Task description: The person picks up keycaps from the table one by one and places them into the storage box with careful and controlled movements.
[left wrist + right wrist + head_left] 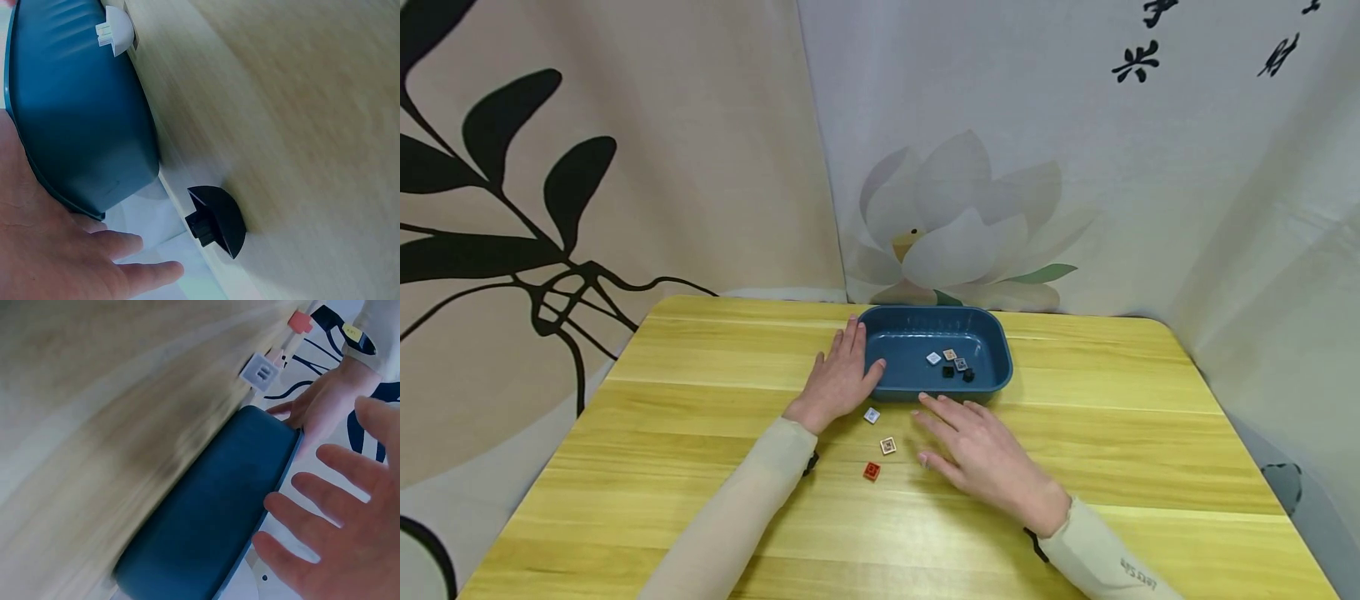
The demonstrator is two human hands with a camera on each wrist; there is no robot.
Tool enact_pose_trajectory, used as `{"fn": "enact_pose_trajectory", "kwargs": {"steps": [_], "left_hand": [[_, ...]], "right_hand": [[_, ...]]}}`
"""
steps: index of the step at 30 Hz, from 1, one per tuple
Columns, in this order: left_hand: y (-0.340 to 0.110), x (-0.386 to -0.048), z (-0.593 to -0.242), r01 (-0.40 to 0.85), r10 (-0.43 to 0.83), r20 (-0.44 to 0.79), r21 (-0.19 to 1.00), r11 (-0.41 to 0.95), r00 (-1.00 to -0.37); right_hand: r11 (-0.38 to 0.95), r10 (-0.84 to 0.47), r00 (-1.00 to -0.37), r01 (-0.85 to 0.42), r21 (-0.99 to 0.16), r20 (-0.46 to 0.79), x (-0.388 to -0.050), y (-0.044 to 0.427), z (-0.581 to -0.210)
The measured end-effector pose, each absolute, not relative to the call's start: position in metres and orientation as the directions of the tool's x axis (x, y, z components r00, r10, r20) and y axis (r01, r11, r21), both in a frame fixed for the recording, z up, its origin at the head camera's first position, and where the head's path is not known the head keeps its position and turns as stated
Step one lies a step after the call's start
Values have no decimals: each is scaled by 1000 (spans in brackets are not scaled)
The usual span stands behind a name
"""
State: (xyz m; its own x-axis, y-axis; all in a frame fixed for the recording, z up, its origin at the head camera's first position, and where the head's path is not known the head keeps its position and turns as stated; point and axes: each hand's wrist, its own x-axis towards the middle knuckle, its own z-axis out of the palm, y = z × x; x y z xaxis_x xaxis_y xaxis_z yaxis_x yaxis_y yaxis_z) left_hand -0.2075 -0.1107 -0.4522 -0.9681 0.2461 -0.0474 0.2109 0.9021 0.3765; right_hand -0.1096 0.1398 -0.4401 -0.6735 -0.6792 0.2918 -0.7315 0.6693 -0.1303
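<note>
You seem to be gathering keycaps into the blue tray [898, 346], near the table's [1112, 433] back edge. Your left hand [837, 382] lies along its left edge, grip spread; your right hand [981, 450], also spread, hovers off its front edge. White [871, 415], cream [887, 446] and red [872, 472] keycaps lie before its front-left corner; five [961, 365] sit inside, toward the front-right corner. Next calls for a pinch, lifting over the front wall.

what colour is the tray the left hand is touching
Plain dark blue. The tray shows best in the head view.
</note>
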Motion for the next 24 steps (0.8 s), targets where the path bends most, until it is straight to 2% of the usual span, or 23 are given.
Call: {"fn": "enact_pose_trajectory", "kwargs": {"steps": [12,24], "left_hand": [[-110,-207,-452,212,242,-35,370,904,-970],[-111,-207,-452,219,251,-39,375,901,-967]], "right_hand": [[675,-721,-692,-715,-182,47,-104,138,-443],[633,-764,-645,-755,-172,20,-103,139,-448]]}}
